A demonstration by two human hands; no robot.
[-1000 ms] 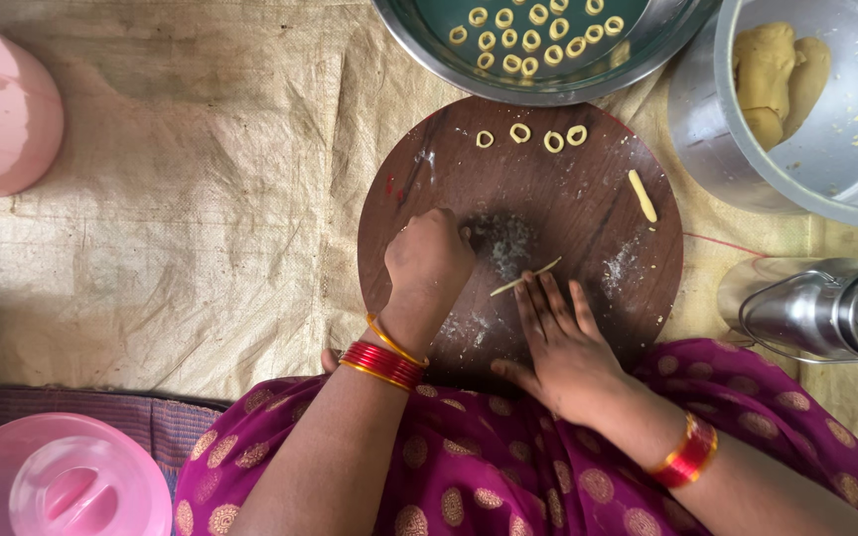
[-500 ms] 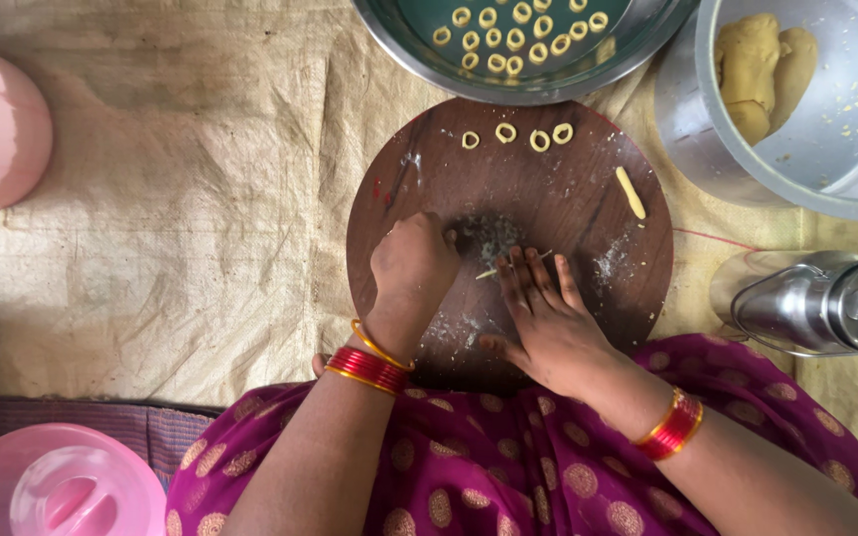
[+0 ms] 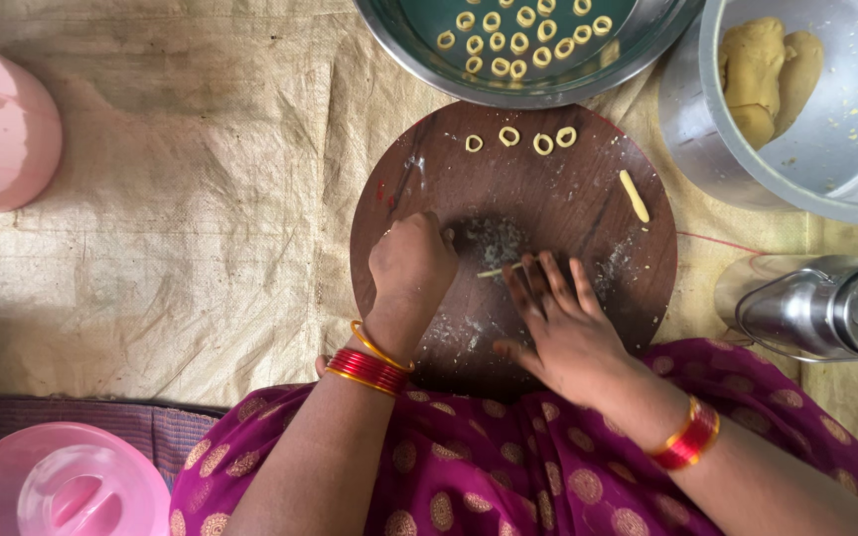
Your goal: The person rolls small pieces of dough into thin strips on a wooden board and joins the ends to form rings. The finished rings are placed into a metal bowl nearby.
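Burlap sacking [image 3: 181, 199] covers the floor where you sit, and the round dark wooden board [image 3: 419, 169] lies on it just ahead of your lap.

Your right hand [image 3: 563, 323] lies flat on the board, fingers [image 3: 548, 283] spread and pressed down over a thin strand of yellow dough [image 3: 499, 270]. Nothing is clasped; the palm is open, a posture suited to rolling, since only the strand's left end shows beyond your fingertips.

Your left hand [image 3: 411, 260] sits just beside that free end, curled into a loose fist with knuckles on the board. Whether it pinches any dough I cannot tell; the fingertips are hidden beneath the hand.

Beyond both hands, at the far edge of the board, 4 small dough rings [image 3: 516, 139] stand in a row, apparently parked out of the rolling zone. To the right of your right hand and further out, 1 short dough stick [image 3: 634, 196] lies alone. Flour dust [image 3: 494, 238] marks the patch between your hands.

Past the board, a steel bowl [image 3: 419, 60] holds many more rings [image 3: 513, 40], close enough to receive finished pieces. Further right, a second steel vessel [image 3: 707, 129] holds 2 lumps of dough [image 3: 767, 69], within reach of your right hand. A lidded steel container [image 3: 826, 308] lies on its side to the right. Pink plastic containers [image 3: 57, 486] stand well apart on your left.
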